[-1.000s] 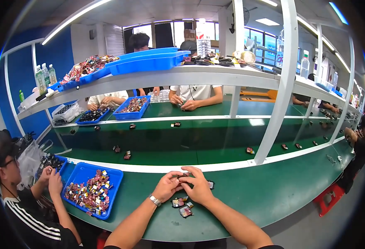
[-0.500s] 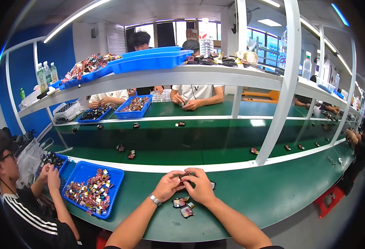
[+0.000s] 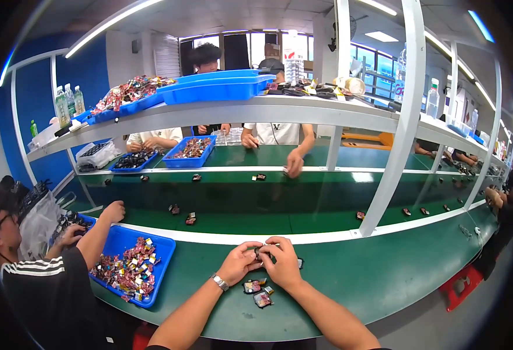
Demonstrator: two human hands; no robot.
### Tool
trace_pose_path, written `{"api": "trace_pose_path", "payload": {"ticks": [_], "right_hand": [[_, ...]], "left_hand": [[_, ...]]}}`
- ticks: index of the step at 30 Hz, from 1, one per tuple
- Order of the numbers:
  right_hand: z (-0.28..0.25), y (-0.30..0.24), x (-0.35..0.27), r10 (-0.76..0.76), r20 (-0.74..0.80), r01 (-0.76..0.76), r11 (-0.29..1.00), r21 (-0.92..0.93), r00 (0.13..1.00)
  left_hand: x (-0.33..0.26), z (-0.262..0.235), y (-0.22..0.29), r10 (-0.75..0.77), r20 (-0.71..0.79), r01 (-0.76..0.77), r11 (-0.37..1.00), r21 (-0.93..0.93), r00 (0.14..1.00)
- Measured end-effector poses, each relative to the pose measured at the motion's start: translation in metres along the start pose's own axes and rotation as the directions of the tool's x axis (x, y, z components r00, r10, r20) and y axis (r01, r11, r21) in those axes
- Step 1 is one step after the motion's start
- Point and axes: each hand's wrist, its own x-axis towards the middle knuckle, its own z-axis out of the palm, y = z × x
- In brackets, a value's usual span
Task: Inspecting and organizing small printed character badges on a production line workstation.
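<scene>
Bright, even light from ceiling tube lights point(image 3: 110, 29) and rear windows point(image 3: 379, 70); mild glare on the green belt point(image 3: 326, 204). Heavy fisheye bending, black vignette corners, far workers soft.

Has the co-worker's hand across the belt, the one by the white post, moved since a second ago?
Yes. That co-worker's hand has reached forward from the far table to the white rail at the conveyor's edge, near a small part. Earlier it lay back near the person's body.

Left hand point(image 3: 240, 262), right hand point(image 3: 282, 261): fingertips pinched together, forearms converging.
</scene>
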Motion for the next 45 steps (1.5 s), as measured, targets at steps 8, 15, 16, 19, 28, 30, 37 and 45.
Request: {"api": "trace_pose_path", "payload": {"ticks": [8, 15, 16, 19, 28, 30, 37, 45], "right_hand": [[0.002, -0.003, 0.002, -0.072, 0.004, 0.072, 0.983, -0.167, 0.997], [0.003, -0.001, 0.001, -0.101, 0.015, 0.101, 0.964, -0.244, 0.995], [0.003, 0.0, 0.0, -0.097, 0.019, 0.098, 0.962, -0.256, 0.995], [0.006, 0.003, -0.002, -0.092, 0.026, 0.096, 0.953, -0.286, 0.995], [0.005, 0.0, 0.002, -0.065, 0.048, 0.072, 0.98, -0.184, 0.997], [0.001, 0.002, 0.003, -0.026, 0.072, 0.031, 0.997, -0.066, 0.997], [0.002, 0.008, -0.002, 0.256, 0.126, -0.273, 0.952, 0.139, 0.958], [0.007, 0.039, 0.021, 0.484, 0.065, -0.487, 0.855, 0.177, 0.873]], "left_hand": [[-0.001, 0.002, 0.003, -0.026, -0.02, 0.026, 1.0, -0.013, 0.999], [0.0, 0.004, 0.002, -0.01, 0.006, 0.01, 1.0, 0.03, 1.0], [-0.002, 0.007, 0.003, -0.009, -0.016, 0.01, 0.999, 0.045, 1.0], [-0.001, 0.009, 0.002, -0.005, -0.044, 0.008, 0.997, 0.073, 0.999], [0.001, 0.009, -0.001, 0.06, -0.172, -0.031, 0.985, 0.168, 0.983], [0.002, 0.009, -0.002, 0.083, -0.205, -0.047, 0.984, 0.173, 0.975], [0.003, 0.01, -0.007, 0.145, -0.208, -0.063, 0.932, 0.356, 0.967], [0.002, 0.01, -0.001, 0.205, -0.256, -0.134, 0.954, 0.27, 0.945]]}}
